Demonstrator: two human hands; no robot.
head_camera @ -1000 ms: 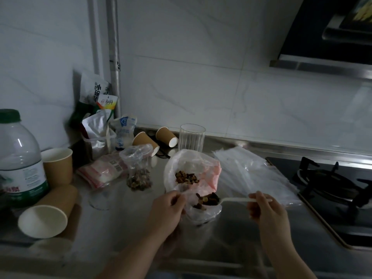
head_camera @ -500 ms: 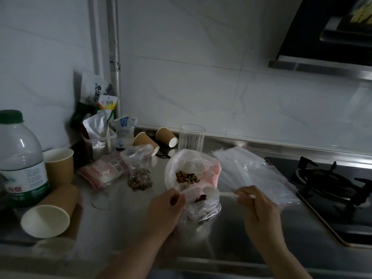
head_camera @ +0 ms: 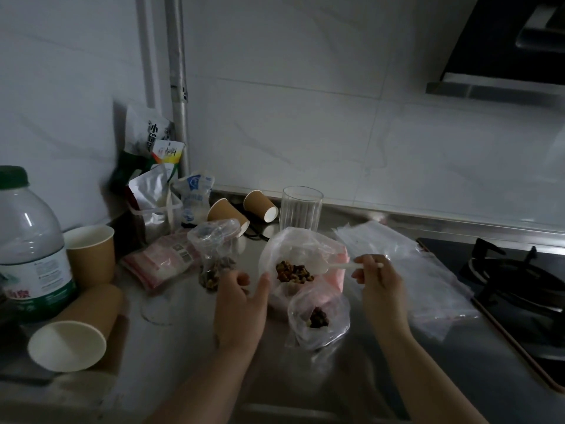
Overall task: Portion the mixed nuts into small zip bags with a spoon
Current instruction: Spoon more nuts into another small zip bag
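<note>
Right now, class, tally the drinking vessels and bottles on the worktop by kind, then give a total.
Brown paper cups: 4, one upright, one lying at the front, two lying at the back
Clear glasses: 1
Plastic bottles: 1
Total: 6

- My left hand [head_camera: 241, 304] has let go of the small bag [head_camera: 318, 319], which now stands alone on the bench [head_camera: 183, 347].
- My right hand [head_camera: 377, 281] has moved the emptied spoon [head_camera: 324, 266] back into the big nut bag [head_camera: 301, 261].
</note>
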